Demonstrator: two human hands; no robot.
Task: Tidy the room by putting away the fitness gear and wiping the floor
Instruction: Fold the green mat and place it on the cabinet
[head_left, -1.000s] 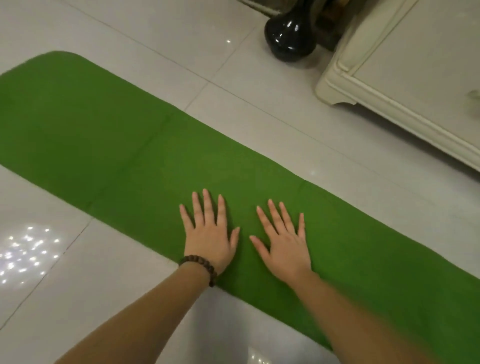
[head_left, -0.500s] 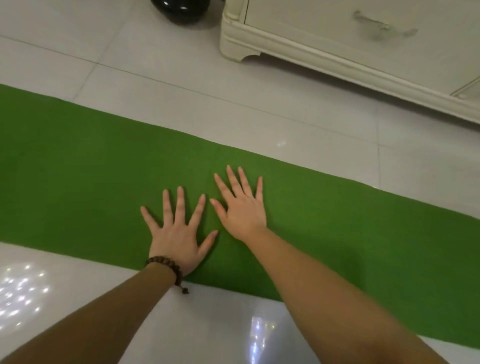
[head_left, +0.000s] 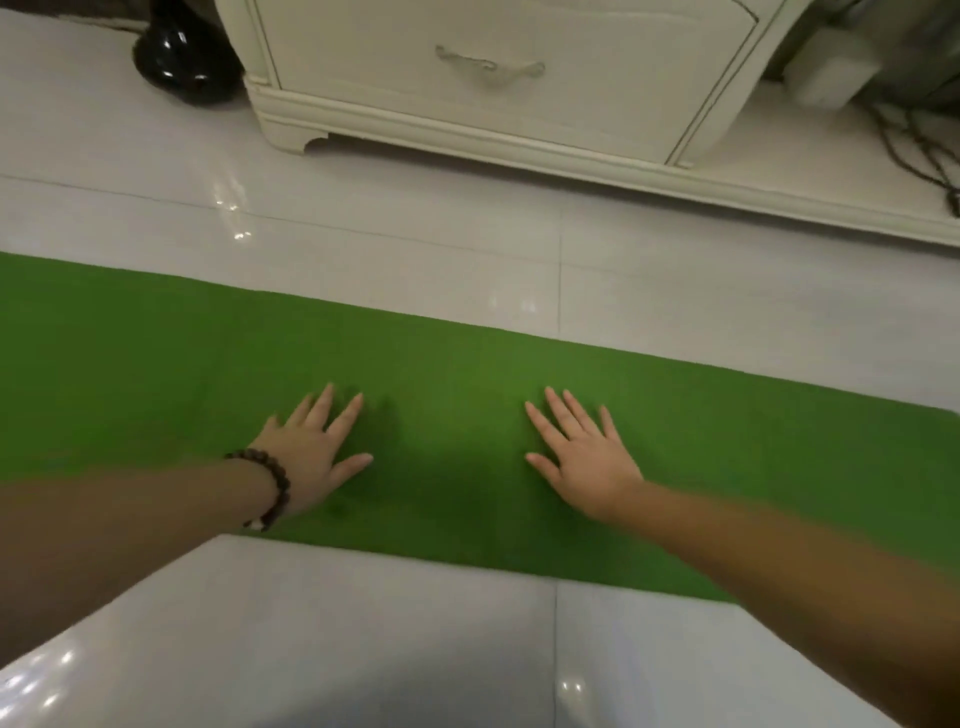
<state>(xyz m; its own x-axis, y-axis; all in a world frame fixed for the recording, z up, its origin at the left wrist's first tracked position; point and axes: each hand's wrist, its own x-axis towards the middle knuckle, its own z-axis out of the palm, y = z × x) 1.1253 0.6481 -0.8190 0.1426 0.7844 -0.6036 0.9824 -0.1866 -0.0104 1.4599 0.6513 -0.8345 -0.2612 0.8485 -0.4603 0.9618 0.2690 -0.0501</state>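
Green foam fills the middle of the view: the exercise mat (head_left: 467, 395) lies flat on the glossy white tile floor (head_left: 363, 649), running from the left edge to the right, with its near edge just ahead of the person. Both hands are released, fingers straight and spread, palms pressed flat on the mat and grasping nothing; the left hand (head_left: 311, 457), with a beaded bracelet (head_left: 270, 488) at the wrist, sits well apart from the right hand (head_left: 584, 460). Judging by the task, the mat is not yet put away and would need rolling or folding. The likely trouble is the polished tile: it looks slippery, so a push from flat palms could slide the whole mat toward the cream cabinet (head_left: 493, 78) instead of starting a roll, and uneven pressure from the two hands could send the roll crooked. A skewed or sliding mat might also reach the black vase (head_left: 176, 57) standing beside the cabinet's corner, or the dark cables (head_left: 914, 150) lying on the floor at the far right. As for containers, the cabinet's drawer (head_left: 519, 52) is closed, so its contents cannot be told, and the vase's mouth is out of view.
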